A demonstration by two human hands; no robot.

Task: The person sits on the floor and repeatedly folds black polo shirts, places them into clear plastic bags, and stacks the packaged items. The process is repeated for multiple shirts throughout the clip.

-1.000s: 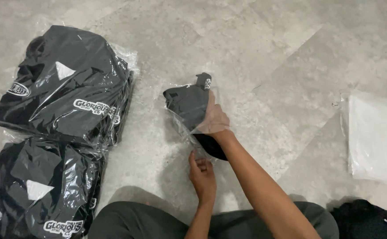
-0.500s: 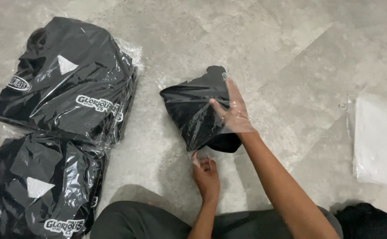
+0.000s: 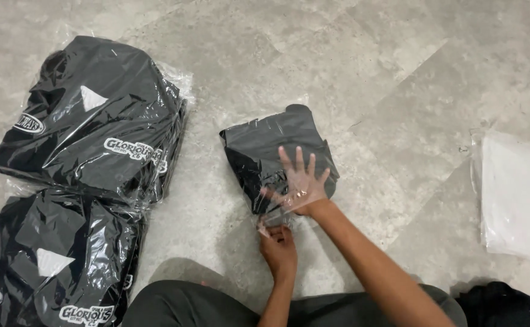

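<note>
A folded black garment [image 3: 265, 145] lies flat on the grey floor inside a clear plastic bag [image 3: 331, 175]. My right hand [image 3: 298, 181] reaches into the bag through its near opening and rests flat on the garment with fingers spread. My left hand [image 3: 279, 248] sits just below it and pinches the bag's open edge [image 3: 268, 225] between its fingers.
Two stacks of bagged black garments with white print lie at the left, one at the upper left [image 3: 95, 121] and one at the lower left [image 3: 53, 260]. A pile of flat white bags [image 3: 519, 194] lies at the right edge. Black cloth [image 3: 507, 306] sits at the bottom right, next to my legs [image 3: 186, 306].
The garment, held up and bunched a second ago, now lies flat on the floor. My right hand has opened flat on it inside the bag, and my left hand stays on the bag's edge.
</note>
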